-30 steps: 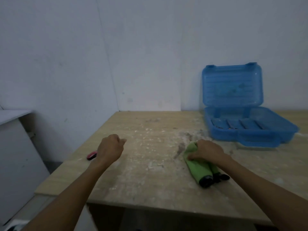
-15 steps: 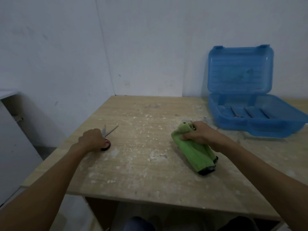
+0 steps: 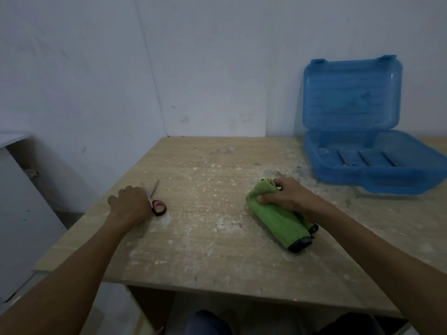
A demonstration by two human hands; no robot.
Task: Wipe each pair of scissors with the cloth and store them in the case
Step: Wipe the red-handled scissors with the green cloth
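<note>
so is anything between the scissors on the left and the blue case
Yes: the green cloth, gripped by the right hand, lies on the table roughly between the scissors and the open case. Lifted over it, nothing visible blocks the way.

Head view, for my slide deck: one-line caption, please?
Left hand grasps red-handled steel scissors, right hand gripping rolled green cloth, open blue plastic case behind on dusty wooden table.
</note>
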